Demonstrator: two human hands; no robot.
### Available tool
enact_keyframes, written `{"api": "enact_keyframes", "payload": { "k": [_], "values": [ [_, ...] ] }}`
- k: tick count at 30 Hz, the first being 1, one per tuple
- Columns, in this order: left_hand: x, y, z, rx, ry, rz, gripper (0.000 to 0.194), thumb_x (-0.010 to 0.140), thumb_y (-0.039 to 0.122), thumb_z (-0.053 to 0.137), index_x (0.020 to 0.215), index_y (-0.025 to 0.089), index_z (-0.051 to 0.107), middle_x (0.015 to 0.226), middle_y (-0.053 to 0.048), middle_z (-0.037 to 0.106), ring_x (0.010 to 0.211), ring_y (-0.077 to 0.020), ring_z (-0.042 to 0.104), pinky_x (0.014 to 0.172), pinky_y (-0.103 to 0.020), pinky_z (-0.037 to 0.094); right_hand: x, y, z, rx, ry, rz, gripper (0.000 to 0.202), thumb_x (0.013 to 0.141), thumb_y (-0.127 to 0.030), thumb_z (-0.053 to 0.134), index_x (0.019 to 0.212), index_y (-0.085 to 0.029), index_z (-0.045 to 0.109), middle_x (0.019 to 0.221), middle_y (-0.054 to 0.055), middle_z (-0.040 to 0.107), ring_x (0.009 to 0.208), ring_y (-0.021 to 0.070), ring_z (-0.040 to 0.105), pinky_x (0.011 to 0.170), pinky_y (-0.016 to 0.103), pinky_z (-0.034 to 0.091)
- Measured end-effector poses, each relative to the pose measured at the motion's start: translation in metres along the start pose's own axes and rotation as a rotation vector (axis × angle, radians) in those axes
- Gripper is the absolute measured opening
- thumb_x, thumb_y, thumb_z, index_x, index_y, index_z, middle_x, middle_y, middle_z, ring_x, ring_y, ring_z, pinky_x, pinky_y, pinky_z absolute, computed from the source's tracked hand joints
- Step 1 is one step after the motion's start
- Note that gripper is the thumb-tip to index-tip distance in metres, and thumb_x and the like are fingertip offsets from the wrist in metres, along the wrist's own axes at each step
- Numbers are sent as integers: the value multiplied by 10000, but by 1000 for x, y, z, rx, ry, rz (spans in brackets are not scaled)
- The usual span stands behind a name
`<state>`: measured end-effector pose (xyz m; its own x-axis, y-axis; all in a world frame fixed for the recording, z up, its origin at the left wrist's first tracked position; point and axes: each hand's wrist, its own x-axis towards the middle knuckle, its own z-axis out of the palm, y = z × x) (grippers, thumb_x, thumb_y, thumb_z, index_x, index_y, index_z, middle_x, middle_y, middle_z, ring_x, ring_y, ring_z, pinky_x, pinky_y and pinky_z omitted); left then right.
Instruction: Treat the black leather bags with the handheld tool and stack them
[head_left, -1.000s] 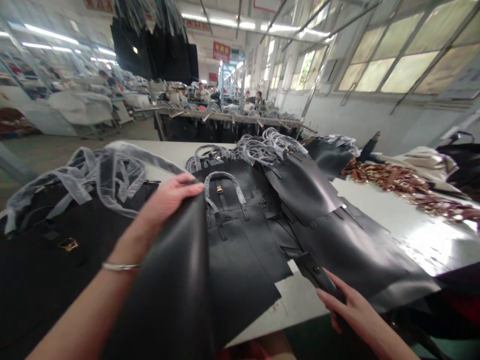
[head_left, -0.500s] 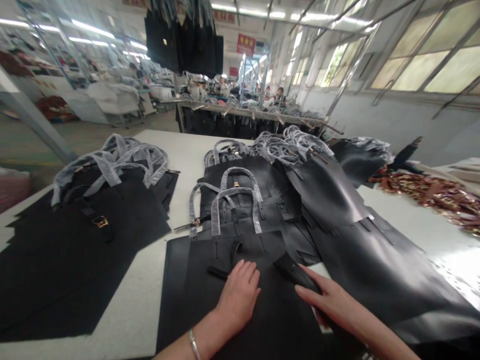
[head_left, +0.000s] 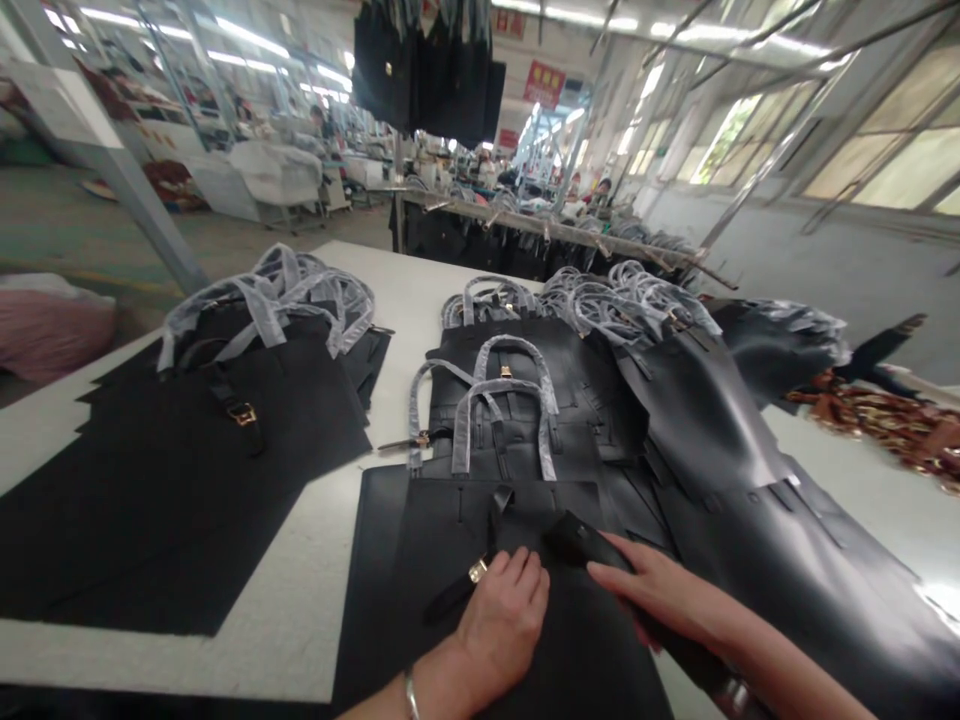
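A black leather handbag panel [head_left: 420, 540] lies in front of me, its handles [head_left: 544, 430] wrapped in clear film. My left hand [head_left: 504, 610] rests low on its front, fingers curled over a black strap [head_left: 499, 515] attached near the panel's top edge. Beside those fingers a gold buckle [head_left: 478, 570] shows; the fingertips' exact hold is hidden. To the right, my right hand [head_left: 649, 585] is closed around a long black strap-like piece [head_left: 581, 540]. That piece has a small hole near its wide end, which hangs over the panel.
Black handbags [head_left: 277, 400] are stacked at left, gold buckle on top. More black pieces [head_left: 690, 410] lie at right, near a brown heap with metal parts [head_left: 885, 420]. Bags [head_left: 427, 80] hang overhead. A metal rail [head_left: 555, 230] runs behind the table.
My left hand has shifted along the strap, and the gold buckle now shows beside its fingers. The right hand keeps its black piece close to the panel. The view has turned slightly left.
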<state>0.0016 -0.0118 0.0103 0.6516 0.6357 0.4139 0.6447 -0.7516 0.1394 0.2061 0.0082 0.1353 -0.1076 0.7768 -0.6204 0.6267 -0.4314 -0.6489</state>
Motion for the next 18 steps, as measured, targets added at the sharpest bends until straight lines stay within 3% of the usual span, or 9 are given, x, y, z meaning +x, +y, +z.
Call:
{"api": "enact_keyframes", "payload": {
  "k": [6, 11, 13, 15, 18],
  "values": [
    [1, 1, -5, 20, -34, 55, 400, 885, 220, 461, 1232, 33, 530, 1244, -183, 583, 1155, -326, 521, 852, -389, 420, 6, -2, 1, 14, -34, 8, 573, 870, -509, 526, 1343, -193, 458, 533, -53, 572, 370, 117, 562, 327, 172, 412],
    [1, -1, -6, -54, 33, -4, 280, 886, 165, 461, 1137, 107, 569, 1139, -131, 624, 1062, -265, 565, 855, -383, 429, 28, -16, 9, 7, 190, -123, 531, 864, -466, 541, 1319, -197, 490, 561, -60, 561, 382, 122, 569, 344, 192, 425],
    [-1, -3, -10, -72, 147, -160, 235, 879, 116, 455, 1077, 146, 578, 1088, -104, 627, 1010, -239, 576, 900, -412, 420, 26, -15, 9, -18, 219, -125, 560, 866, -474, 539, 1354, -211, 463, 532, -61, 576, 399, 134, 584, 377, 201, 444],
    [-4, -8, -15, -54, 266, -415, 239, 866, 101, 472, 1085, 135, 562, 1110, -127, 602, 1035, -260, 560, 928, -456, 415, 19, -12, 7, -57, 198, -102, 583, 870, -482, 529, 1383, -222, 437, 510, -59, 593, 409, 143, 594, 404, 210, 458],
    [-6, -20, -22, -100, 256, -688, 246, 851, 136, 519, 1090, 98, 560, 1063, -152, 601, 1002, -293, 565, 868, -474, 462, 6, -10, 6, -98, 170, -61, 621, 864, -479, 526, 1412, -213, 407, 494, -58, 594, 400, 152, 593, 399, 220, 454]
  ]
}}
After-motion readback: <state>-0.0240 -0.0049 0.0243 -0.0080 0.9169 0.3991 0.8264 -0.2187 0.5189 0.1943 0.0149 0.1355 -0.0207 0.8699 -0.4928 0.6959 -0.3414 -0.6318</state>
